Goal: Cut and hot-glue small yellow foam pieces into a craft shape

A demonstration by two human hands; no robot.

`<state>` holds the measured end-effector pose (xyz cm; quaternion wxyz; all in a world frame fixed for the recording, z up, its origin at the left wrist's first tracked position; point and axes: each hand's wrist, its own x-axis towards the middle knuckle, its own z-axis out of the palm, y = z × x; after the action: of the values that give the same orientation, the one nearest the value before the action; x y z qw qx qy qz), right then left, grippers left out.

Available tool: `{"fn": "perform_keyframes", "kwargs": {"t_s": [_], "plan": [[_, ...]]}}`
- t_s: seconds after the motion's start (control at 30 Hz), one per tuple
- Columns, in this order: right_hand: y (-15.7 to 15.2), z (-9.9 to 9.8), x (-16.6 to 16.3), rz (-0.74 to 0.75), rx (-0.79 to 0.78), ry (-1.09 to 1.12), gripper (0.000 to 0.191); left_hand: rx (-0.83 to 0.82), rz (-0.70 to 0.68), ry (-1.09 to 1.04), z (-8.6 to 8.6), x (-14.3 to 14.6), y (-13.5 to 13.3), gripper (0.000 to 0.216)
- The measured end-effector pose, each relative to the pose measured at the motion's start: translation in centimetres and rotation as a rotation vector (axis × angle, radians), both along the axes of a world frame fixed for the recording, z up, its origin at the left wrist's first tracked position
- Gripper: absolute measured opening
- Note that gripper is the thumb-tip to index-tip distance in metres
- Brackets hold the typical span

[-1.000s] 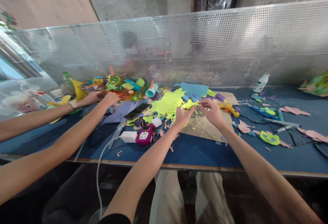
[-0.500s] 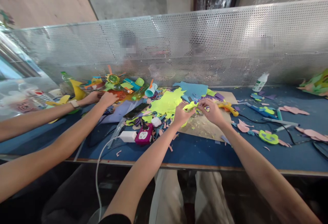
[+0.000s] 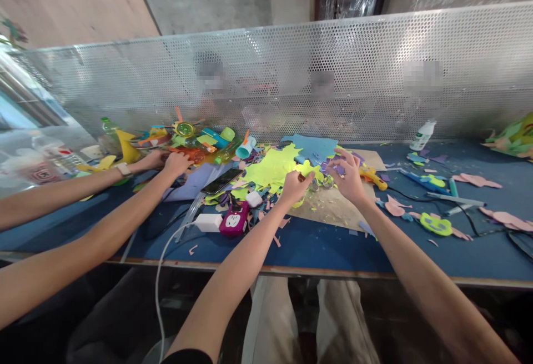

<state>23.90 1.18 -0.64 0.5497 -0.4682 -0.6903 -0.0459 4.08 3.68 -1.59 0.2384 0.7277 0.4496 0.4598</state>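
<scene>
At a blue worktable (image 3: 316, 244) strewn with foam offcuts, a person's left hand (image 3: 295, 185) pinches a small yellow-green foam piece (image 3: 307, 170) between thumb and curled fingers, holding it just above a brown cardboard sheet (image 3: 333, 208) near the middle of the table. The right hand (image 3: 348, 178) hovers just right of the piece, its fingers spread apart and lifted; whether the fingertips touch the foam cannot be told. Behind the piece, toward the far side, lies a large yellow-green foam sheet (image 3: 272, 166) with a light blue sheet (image 3: 314, 146) beyond it. To the left of the left hand sit a black phone (image 3: 222, 179), a white charger (image 3: 209, 222) and a magenta device (image 3: 234, 220). Farther left, a co-worker's two hands (image 3: 166, 159) reach into a pile of coloured scraps (image 3: 200, 139), one wrist wearing a watch (image 3: 122, 170). On the right, a white bottle (image 3: 422, 134) stands by the perforated metal screen (image 3: 375, 75), and pink foam shapes (image 3: 477, 179) lie scattered well apart from the hands.
</scene>
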Motion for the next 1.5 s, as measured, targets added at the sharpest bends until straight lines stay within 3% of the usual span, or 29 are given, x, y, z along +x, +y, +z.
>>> {"fn": "perform_keyframes", "kwargs": {"t_s": [0.27,0.77,0.93,1.07,1.2,1.5], "plan": [[0.2,-0.3,0.0,0.056,-0.005,-0.078,0.008,-0.036,-0.193,0.128,-0.3,0.2,-0.3,0.060],[0.2,-0.7,0.0,0.051,-0.009,-0.116,0.016,-0.005,-0.234,0.207,0.4,0.0,-0.6,0.059],[0.1,-0.7,-0.1,0.064,-0.032,-0.118,0.013,-0.064,-0.203,0.146,0.1,0.0,-0.6,0.057],[-0.1,-0.5,-0.3,0.077,-0.038,-0.129,0.026,-0.084,-0.189,0.127,0.0,0.1,-0.6,0.055],[-0.3,-0.3,-0.5,0.074,-0.007,-0.113,0.009,-0.112,-0.165,0.099,0.1,0.1,-0.7,0.053],[-0.9,0.0,-1.0,0.074,0.010,-0.087,0.011,-0.115,-0.047,0.050,1.2,0.3,-1.5,0.034]]}}
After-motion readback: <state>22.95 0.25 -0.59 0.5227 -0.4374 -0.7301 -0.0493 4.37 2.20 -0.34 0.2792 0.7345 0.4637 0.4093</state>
